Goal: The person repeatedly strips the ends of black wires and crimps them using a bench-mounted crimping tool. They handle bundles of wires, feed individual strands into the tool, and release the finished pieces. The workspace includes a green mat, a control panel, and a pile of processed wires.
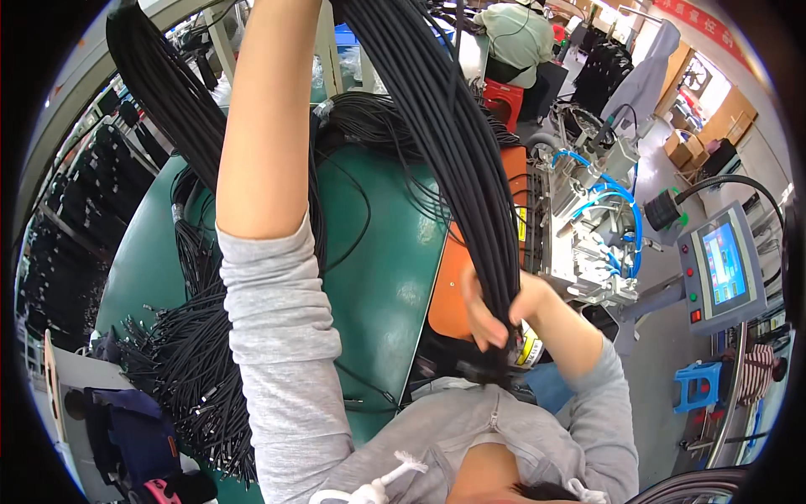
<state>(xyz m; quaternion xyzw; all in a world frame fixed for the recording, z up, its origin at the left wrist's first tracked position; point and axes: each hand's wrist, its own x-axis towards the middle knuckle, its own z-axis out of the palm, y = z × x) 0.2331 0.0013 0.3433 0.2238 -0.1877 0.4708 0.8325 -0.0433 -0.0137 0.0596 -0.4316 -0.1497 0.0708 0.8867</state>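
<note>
A thick bundle of black cables (453, 134) hangs from the top of the frame down past centre, over a green table (378, 252). The right hand (495, 315), at about 4 o'clock from centre, has its grip clamped around the bundle's lower end. The left arm reaches up to 12 o'clock; its hand is out of view. More black cables (193, 361) lie heaped at 8 o'clock. A touchscreen panel (724, 265) stands at 3 o'clock.
</note>
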